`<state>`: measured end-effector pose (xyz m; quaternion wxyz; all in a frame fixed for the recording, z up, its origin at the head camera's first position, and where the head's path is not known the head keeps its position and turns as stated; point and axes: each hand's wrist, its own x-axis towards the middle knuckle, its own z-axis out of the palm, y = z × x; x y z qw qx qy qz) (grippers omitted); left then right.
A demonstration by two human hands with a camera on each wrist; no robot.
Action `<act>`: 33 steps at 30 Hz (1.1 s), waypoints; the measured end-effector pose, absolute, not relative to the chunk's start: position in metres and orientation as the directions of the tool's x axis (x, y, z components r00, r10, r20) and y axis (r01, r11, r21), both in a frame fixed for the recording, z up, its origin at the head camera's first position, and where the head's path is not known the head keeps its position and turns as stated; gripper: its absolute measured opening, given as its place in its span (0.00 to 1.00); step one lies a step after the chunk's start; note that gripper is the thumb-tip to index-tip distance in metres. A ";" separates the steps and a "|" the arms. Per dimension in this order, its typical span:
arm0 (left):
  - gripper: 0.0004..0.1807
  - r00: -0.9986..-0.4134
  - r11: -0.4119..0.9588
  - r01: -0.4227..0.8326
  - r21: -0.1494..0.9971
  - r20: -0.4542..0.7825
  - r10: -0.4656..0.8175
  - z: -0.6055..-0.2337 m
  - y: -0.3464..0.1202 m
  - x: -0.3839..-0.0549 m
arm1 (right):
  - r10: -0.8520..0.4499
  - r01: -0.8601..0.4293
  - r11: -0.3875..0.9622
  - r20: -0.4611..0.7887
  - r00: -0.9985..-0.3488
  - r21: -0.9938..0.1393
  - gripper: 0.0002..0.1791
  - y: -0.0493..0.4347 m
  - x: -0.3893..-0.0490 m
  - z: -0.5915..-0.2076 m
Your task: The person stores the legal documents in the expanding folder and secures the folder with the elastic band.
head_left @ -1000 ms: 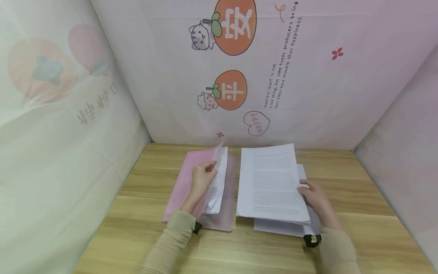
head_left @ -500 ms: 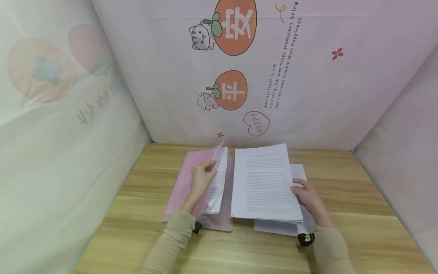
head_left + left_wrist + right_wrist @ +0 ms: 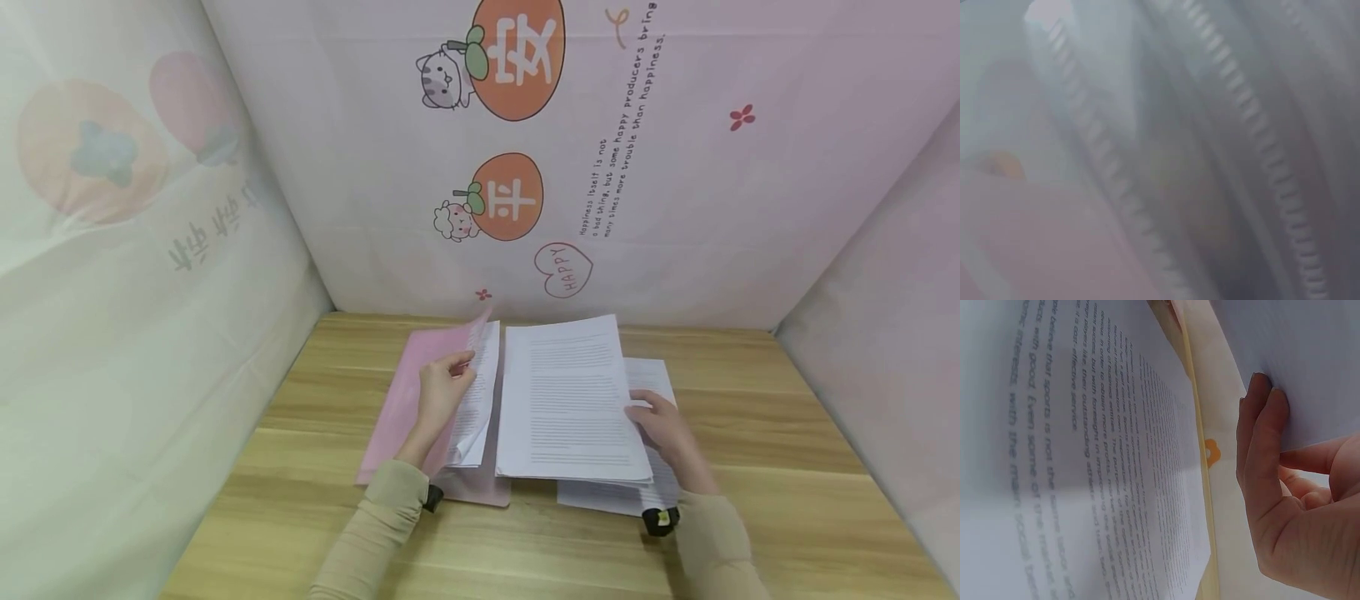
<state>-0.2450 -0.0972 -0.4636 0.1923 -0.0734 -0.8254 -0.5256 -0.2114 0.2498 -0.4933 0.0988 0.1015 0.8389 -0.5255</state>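
Observation:
A pink folder lies on the left of the table, its cover lifted at the right edge. My left hand pinches that raised edge between thumb and fingers. Inside the folder are printed sheets with a curled lower corner. My right hand grips the right edge of a stack of printed paper, thumb on top. The stack is tilted, its left edge over the folder's back part. In the right wrist view the fingers press the underside of the paper. A blurred ribbed surface fills most of the left wrist view.
Another printed sheet lies on the wooden table under the raised stack, partly hidden by it. A white printed cloth hangs behind the table, and cloth walls rise at both sides.
My right hand has moved left with the paper stack, bringing its left edge over the folder. More of the sheet beneath shows at the right. My left hand has stayed in place.

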 end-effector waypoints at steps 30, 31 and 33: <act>0.17 -0.921 0.443 0.311 0.841 0.381 -0.077 -0.466 -0.099 -0.251 | 0.021 0.271 0.454 -0.294 -0.956 -0.849 0.30 0.234 -0.222 -0.493; 0.17 -0.921 0.441 0.312 0.842 0.382 -0.077 -0.466 -0.099 -0.251 | 0.020 0.271 0.455 -0.295 -0.955 -0.848 0.30 0.235 -0.222 -0.494; 0.17 -0.921 0.439 0.312 0.843 0.382 -0.079 -0.466 -0.099 -0.251 | 0.020 0.271 0.458 -0.295 -0.955 -0.846 0.30 0.235 -0.222 -0.495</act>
